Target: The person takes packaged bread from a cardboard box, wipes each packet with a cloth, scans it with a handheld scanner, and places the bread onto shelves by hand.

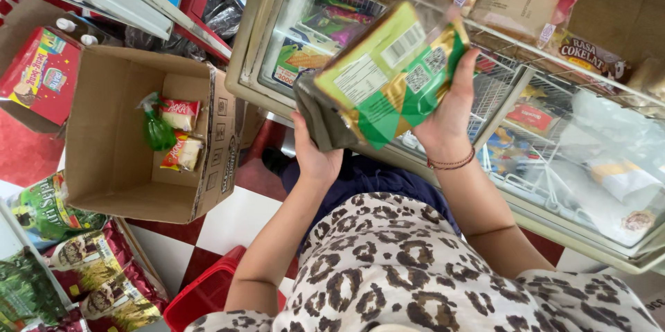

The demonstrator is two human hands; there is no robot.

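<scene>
A green and gold packet [388,75] with white label patches is held tilted above a glass-topped freezer [277,41], both hands raised. The left hand [315,159] props its lower end, grip closed under it; the right hand [447,120] clasps its side. Left, an open cardboard box [125,166] holds three small packets [173,131].

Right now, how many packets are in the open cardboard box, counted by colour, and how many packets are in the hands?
In the cardboard box:
Red and white packets: 1
Red and yellow packets: 1
Green bags: 1
Held between the left hand and the right hand:
Green and gold packets: 1
Total: 4
</scene>
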